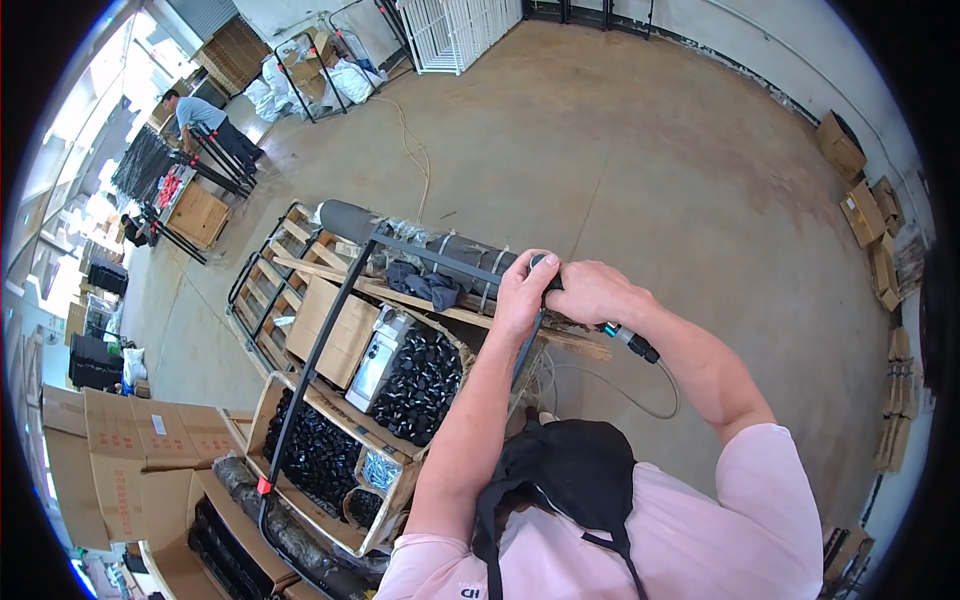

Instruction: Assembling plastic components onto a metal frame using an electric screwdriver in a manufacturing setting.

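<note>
A concrete floor [640,150] fills the far and right of the scene. To the left lies a wooden pallet [275,270] loaded with open cardboard boxes [330,330] of small black parts. A long black metal frame [320,350] runs from the near left up to the centre, where both hands meet at its far corner. The left hand [520,290] is wrapped around the frame's bar. The right hand [590,290] is closed on a power tool [625,338] with a trailing hose.
</note>
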Tool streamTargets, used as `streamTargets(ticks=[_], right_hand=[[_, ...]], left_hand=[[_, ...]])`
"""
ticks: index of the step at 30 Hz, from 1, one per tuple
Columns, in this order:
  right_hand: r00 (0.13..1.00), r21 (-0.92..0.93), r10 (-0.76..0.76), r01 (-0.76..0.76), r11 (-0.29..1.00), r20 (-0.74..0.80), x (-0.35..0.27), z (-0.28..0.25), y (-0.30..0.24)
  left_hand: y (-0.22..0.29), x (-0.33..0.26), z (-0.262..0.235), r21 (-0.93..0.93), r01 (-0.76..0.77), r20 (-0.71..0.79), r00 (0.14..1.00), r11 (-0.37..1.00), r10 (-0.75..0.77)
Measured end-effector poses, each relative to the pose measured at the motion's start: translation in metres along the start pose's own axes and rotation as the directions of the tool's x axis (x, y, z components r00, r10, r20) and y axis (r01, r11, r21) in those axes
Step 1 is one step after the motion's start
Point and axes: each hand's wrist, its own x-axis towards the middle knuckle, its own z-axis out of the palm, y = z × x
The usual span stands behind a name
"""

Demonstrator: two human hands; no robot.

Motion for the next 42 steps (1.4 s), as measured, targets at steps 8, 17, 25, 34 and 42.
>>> streamTargets(ticks=[8, 17, 25, 34, 42], right_hand=[[1.000, -0.015, -0.008, 0.007, 1.000, -0.027, 0.012, 0.012, 0.008], [0.997, -0.013, 0.053, -0.052, 0.999, 0.048, 0.021, 0.013, 0.008], [0.998, -0.019, 0.041, -0.040, 0.999, 0.041, 0.044, 0.023, 0.014], [0.987, 0.198, 0.158, -0.153, 0.968, -0.008, 0.020, 0.024, -0.013], [0.980, 0.126, 0.193, -0.186, 0.974, -0.047, 0.034, 0.021, -0.018]], left_hand=[[-0.005, -0.003, -0.001, 0.064, 0.010, -0.023, 1.000, 0.998, -0.008], [-0.016, 0.002, -0.007, 0.003, -0.003, 0.012, 1.000, 1.000, 0.003], [-0.004, 0.006, -0.014, 0.094, 0.043, 0.090, 0.995, 0.995, -0.052], [0.013, 0.001, -0.012, 0.031, 0.064, 0.137, 0.988, 0.997, -0.068], [0.019, 0.011, -0.014, -0.032, 0.042, 0.130, 0.991, 0.999, -0.037]])
